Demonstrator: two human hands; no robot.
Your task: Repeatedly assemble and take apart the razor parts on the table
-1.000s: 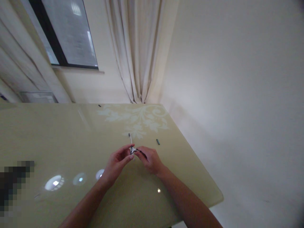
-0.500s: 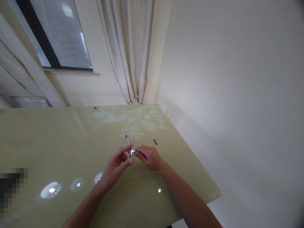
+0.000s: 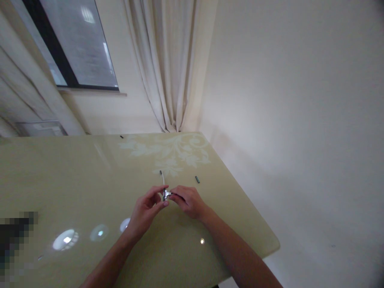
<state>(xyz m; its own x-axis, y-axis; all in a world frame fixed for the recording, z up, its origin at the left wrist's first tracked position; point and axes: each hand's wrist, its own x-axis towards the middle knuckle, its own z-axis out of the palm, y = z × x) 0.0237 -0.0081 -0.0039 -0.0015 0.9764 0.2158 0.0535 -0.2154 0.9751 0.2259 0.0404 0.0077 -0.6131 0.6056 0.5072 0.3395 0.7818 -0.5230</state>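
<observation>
My left hand (image 3: 147,210) and my right hand (image 3: 187,200) meet over the middle of a glossy yellow-green table (image 3: 75,188). Between their fingertips sits a small silver and black object (image 3: 166,195), too small to name. Both hands pinch it, thumbs and forefingers closed on it. A thin white cable (image 3: 162,178) with a dark tip runs from the object away across the table.
A small dark piece (image 3: 197,179) lies on the table to the right of the cable, another small dark piece (image 3: 121,137) near the far edge. The table's right edge is close. Curtains (image 3: 168,64) and a window (image 3: 75,44) stand behind. A blurred dark patch sits at the left.
The hands stay together on the small object; the left fingers have closed on it a little more than half a second ago. The view has shifted slightly.
</observation>
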